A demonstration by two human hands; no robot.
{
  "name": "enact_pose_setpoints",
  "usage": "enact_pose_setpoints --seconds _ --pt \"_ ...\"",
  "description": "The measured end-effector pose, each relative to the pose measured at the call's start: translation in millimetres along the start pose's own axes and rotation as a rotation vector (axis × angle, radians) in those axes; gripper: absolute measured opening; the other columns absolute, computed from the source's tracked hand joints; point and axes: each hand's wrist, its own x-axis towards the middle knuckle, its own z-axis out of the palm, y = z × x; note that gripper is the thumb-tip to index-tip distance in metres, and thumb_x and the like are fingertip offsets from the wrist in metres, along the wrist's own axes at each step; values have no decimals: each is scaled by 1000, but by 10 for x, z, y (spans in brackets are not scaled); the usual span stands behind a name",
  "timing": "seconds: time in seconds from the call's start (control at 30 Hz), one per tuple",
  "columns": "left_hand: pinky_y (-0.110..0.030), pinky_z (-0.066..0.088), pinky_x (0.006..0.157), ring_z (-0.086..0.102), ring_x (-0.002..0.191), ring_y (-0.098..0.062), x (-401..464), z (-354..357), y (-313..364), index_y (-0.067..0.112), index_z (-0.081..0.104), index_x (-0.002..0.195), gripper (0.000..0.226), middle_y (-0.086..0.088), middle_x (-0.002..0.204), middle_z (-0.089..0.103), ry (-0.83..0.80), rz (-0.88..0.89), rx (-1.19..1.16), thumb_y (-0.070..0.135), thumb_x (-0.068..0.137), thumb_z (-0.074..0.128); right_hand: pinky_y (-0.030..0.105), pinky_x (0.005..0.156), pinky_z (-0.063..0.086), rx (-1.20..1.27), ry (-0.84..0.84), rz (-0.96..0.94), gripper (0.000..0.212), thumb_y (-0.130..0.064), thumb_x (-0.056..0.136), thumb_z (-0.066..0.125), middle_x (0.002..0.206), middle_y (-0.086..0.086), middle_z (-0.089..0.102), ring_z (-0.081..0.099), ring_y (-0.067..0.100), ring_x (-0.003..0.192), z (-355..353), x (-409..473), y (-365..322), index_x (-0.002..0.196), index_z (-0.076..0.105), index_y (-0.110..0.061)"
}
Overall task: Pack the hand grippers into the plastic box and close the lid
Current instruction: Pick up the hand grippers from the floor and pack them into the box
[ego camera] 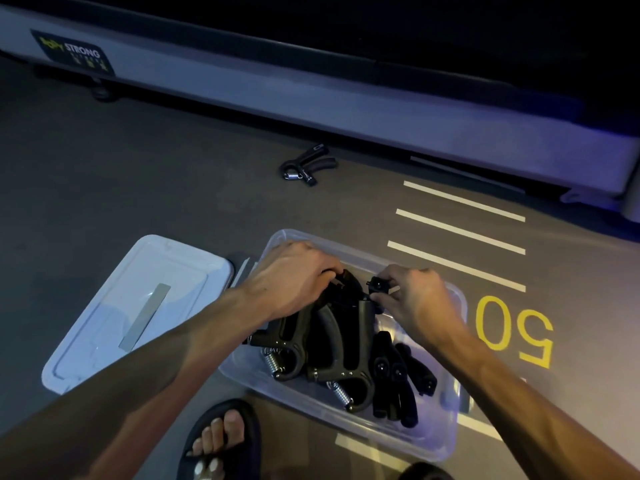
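Head view, dim light, grey floor [138, 174].

Plastic box [446, 434]: clear, lid off, sits on the floor in front of the person. It partly covers white floor stripes [460, 233] and lies just left of a yellow "50" marking [512, 332].

Lid [138, 306]: clear, lies flat on the floor just left of the box, a grey strip [145, 317] across its middle. Not on the box.

Hand grippers in box [332, 355]: several black ones piled inside, handles pointing away from the person, coil springs [273, 362] toward the near wall. A tighter cluster of black handles lies at the right side of the box.

Left hand [294, 275]: over the far left part of the box, fingers curled down onto the upper end of a gripper in the pile; closed on it.

Right hand [412, 299]: over the far right part of the box, thumb and fingertips pinched on a small black knob [377, 284] at the end of a gripper handle.

Loose hand gripper [306, 166]: one lies on the floor well beyond the box, near the base of a grey exercise machine [311, 98] labelled "STRONG".

Sandalled foot [221, 441] at the near edge, just left of the box corner.
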Motion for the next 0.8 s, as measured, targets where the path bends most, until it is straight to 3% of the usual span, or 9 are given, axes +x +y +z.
enact_pose_setpoints --seconds 0.13,0.27,0.43,0.53,0.67,0.8 --pt "-32 46 92 61 100 -17 3 49 7 39 68 122 36 8 104 73 -12 14 18 21 98 47 31 79 56 145 41 -25 7 -14 90 69 88 1 78 73 19 84 46 -14 60 96 73 -14" --pt "-33 43 94 56 100 -15 24 91 -1 40 64 125 39 8 104 72 -43 5 26 20 97 45 19 77 54 172 4 -18 10 -11 90 68 89 0 77 73 14 80 48 7 64 99 69 -14" --pt "-36 42 94 55 98 -17 10 70 4 37 66 125 39 13 110 73 -23 28 -18 18 97 47 36 77 58 67 -31 -17 12 -19 93 64 89 6 76 72 24 79 5 -2 44 104 67 -17" --pt "-39 44 95 56 99 -18 18 53 -7 35 69 120 36 15 114 72 6 46 -53 18 97 48 38 75 57 8 -9 -9 12 -26 95 60 88 5 76 72 25 82 -63 -14 15 104 66 -22" --pt "-38 46 93 56 96 -16 37 43 -60 28 72 118 33 13 111 73 114 40 -109 13 95 54 39 72 58 -11 48 -20 13 -33 96 56 88 -1 74 70 24 83 -182 -1 -35 105 64 -27" --pt "-37 49 83 55 89 -17 127 -15 -178 23 75 112 31 10 102 73 293 39 -192 9 94 54 40 69 59 66 191 -126 9 -22 92 65 82 -5 75 70 20 74 -309 68 -110 99 69 -22"
